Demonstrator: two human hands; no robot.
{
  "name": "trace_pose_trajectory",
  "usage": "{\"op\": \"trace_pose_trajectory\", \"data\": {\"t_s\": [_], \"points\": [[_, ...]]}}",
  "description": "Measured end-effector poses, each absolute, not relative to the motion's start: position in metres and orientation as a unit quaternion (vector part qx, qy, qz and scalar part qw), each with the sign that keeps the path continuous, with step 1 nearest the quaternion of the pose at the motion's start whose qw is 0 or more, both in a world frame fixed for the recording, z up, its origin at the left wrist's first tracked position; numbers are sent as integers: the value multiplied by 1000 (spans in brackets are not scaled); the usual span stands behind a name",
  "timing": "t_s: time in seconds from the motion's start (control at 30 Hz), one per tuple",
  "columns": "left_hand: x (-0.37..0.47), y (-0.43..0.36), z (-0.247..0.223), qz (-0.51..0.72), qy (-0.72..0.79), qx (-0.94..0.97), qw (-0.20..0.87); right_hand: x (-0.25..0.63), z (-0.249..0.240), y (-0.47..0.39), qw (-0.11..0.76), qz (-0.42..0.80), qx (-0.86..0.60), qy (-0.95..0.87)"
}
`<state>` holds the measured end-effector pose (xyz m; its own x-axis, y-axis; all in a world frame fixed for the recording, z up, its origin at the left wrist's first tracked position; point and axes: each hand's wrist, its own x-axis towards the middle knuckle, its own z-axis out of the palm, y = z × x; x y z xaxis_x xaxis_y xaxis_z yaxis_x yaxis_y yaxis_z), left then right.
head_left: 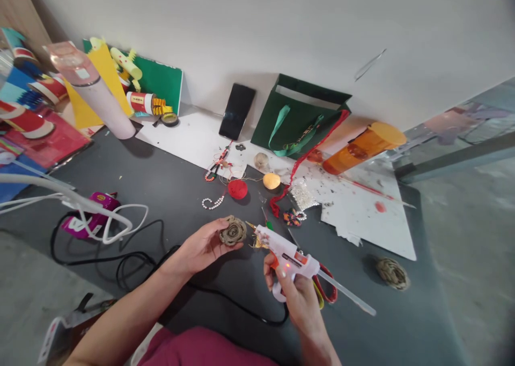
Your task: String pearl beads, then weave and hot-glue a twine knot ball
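Between the thumb and fingers of my left hand [207,243] is a brown coiled rosette [232,231], its spiral side facing up. My right hand [292,285] is wrapped round the handle of a white hot glue gun [287,250] with a small red light on its body. The gun's nozzle points left and sits just right of the rosette, with a small gap between them. A clear glue stick [348,293] sticks out of the gun's back end. Behind the gun lie red-handled scissors [330,288], partly hidden.
Beyond my hands lie a red piece [237,189], a yellow piece [271,181] and beads [212,203]. A phone [237,111], green bag [300,116] and orange jar [362,148] stand behind. Another brown coil [392,273] is at right; black cable [237,301] crosses the grey table [161,167].
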<state>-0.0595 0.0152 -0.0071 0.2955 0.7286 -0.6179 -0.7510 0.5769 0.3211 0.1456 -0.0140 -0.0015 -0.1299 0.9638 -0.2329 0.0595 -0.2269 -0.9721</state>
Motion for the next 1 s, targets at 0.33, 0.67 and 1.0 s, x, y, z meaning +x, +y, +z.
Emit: {"op": "trace_pose_trajectory", "data": {"t_s": [0.33,0.67,1.0], "points": [[-56,13,-8,455,378,29,806,128,3,-7,390,543,-556,-494],[-58,14,-12,482,412,69,770,138,0,-14,319,543,-573,-524],[-59,14,-13,490,418,78,761,138,-5,-13,313,492,-578,-571]]}}
